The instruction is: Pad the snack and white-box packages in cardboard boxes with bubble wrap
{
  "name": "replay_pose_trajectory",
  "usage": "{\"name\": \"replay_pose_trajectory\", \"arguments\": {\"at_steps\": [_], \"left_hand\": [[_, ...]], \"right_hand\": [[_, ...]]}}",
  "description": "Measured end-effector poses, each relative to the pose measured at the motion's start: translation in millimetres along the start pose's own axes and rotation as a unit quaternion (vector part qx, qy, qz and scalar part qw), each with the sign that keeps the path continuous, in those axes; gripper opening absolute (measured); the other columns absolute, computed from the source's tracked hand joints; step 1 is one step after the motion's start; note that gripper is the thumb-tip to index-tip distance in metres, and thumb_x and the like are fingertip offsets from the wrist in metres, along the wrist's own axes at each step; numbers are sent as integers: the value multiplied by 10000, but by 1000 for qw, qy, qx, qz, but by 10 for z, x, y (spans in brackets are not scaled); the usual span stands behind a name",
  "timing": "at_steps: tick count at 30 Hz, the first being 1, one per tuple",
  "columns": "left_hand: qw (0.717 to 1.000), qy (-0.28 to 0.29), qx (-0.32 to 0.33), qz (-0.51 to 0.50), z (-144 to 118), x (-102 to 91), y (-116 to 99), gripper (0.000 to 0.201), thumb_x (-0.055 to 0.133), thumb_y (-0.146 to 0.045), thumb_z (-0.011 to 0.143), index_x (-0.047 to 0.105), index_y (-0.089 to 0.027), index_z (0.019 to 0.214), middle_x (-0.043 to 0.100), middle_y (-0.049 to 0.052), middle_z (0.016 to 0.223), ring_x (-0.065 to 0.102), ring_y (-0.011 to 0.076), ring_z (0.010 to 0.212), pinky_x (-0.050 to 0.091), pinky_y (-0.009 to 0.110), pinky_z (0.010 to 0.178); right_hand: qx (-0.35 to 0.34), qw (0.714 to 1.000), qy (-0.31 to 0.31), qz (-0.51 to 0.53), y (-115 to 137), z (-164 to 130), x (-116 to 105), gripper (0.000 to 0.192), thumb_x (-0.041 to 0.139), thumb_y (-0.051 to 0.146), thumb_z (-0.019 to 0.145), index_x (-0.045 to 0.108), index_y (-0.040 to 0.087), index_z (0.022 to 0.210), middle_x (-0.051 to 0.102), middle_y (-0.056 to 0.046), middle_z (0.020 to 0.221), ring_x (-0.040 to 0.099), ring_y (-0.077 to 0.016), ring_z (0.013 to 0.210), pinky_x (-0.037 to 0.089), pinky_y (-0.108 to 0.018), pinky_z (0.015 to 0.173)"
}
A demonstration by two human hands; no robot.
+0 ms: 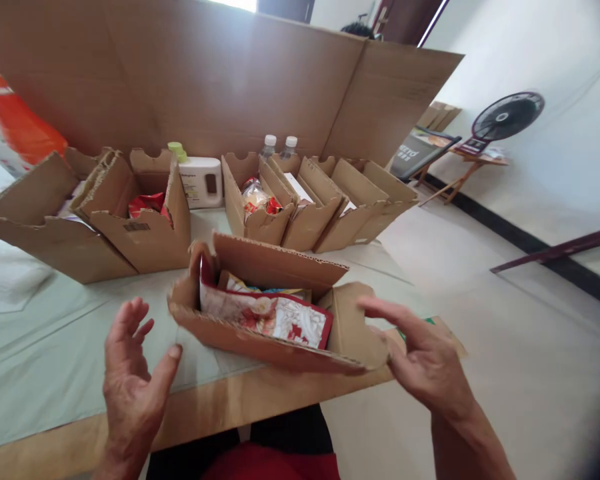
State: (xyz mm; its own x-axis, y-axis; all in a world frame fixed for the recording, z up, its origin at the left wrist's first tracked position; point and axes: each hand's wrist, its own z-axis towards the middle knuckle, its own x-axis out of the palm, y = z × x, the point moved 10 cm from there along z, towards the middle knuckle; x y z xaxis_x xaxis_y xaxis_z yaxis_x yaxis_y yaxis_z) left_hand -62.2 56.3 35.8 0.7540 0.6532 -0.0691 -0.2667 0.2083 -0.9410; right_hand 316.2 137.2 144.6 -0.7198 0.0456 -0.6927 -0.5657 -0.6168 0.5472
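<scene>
Left hand (pixel 136 380), blurry-ended box (pixel 260 347), half-hidden packets (pixel 267 313)

Matt cardboard box (pixel 260 348) with rough edges, glossy packet (pixel 265 313), smooth wooden tabletop (pixel 220 403), smooth plastic jug (pixel 196 190)

A plain white wall (pixel 575 153) fills the right side, with a thin cable (pixel 595 87) running across it and a dark skirting band (pixel 520 233) at its foot. The floor (pixel 520 373) is pale, smooth and slightly shiny. A black-bladed fan (pixel 505 119) stands on a small wooden table (pixel 485 157) with slanted legs — just beside it is a grey bin (pixel 414 155) with white lettering. A dark bar (pixel 560 253) juts in from the right edge. Behind a tall cardboard screen (pixel 205 73), a dark reddish door (pixel 413 20) shows at the top, and bright white light (pixel 237 4) comes in — its source cut off by the frame.
</scene>
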Motion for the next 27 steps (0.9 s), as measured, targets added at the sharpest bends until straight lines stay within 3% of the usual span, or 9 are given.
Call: {"name": "replay_pose_trajectory", "arguments": {"at_steps": [2,4,8,11,15,18,21,24,27], "left_hand": [[996,77,-44,-18,-108,197,120,862,806,-345,847,400,-350,1608,435,95,1670,413,353,1541,308,572,1285],[984,149,-92,-26,-282,389,266,816,793,-399,853,440,-323,1585,446,106,1660,387,375,1553,263,590,1302],[971,180,-157,10,-520,576,500,646,752,-500,843,600,-229,1409,618,151,1447,508,396,1436,324,614,1258],[977,161,-141,16,-387,717,444,581,723,-453,863,595,-215,1378,654,138,1356,578,344,1352,419,539,1203],[983,171,-69,-7,56,1070,230,605,692,-325,864,534,-235,1441,660,107,1322,630,274,1264,523,424,1088],[981,186,-55,-7,266,1268,254,673,660,-298,851,478,-241,1497,643,112,1374,645,259,1222,555,406,1020],[977,197,-76,25,215,1272,453,760,640,-296,845,407,-231,1566,594,143,1485,625,289,1290,556,431,1024],[969,213,-106,65,-28,1128,639,799,628,-299,851,378,-198,1602,539,178,1567,553,348,1411,542,492,1074],[960,243,-106,87,-269,958,640,768,611,-282,873,396,-175,1602,507,195,1602,504,360,1470,502,543,1145]], "right_hand": [[82,995,-38,53,-349,-264,-112,643,594,276,1024,377,374,1621,693,-79,1432,748,-237,1160,610,-378,953],[113,988,1,102,-492,-476,93,765,649,438,1008,287,326,1673,595,-119,1557,673,-283,1325,603,-410,1021],[150,982,86,76,-558,-595,723,695,766,578,878,632,200,1445,715,-167,1377,648,-381,1327,564,-527,1095],[181,978,78,65,-714,-334,935,542,717,569,901,717,196,1294,766,-153,1245,711,-377,1172,584,-538,1029],[154,980,65,107,-974,286,987,523,719,573,863,711,187,1216,773,-137,1216,717,-342,1094,589,-479,963],[164,979,47,113,-1189,561,1016,500,705,581,842,687,175,1133,788,-135,1112,727,-312,976,598,-446,866],[202,972,59,108,-1325,444,1177,449,626,562,897,673,174,1117,794,-135,1051,743,-292,915,602,-434,834],[214,973,53,69,-1348,74,1283,494,591,536,945,655,170,1270,774,-159,1213,743,-312,1087,592,-459,943],[198,980,2,-27,-1364,-276,1227,581,570,557,981,597,171,1416,705,-180,1384,692,-340,1248,582,-485,992]]}}
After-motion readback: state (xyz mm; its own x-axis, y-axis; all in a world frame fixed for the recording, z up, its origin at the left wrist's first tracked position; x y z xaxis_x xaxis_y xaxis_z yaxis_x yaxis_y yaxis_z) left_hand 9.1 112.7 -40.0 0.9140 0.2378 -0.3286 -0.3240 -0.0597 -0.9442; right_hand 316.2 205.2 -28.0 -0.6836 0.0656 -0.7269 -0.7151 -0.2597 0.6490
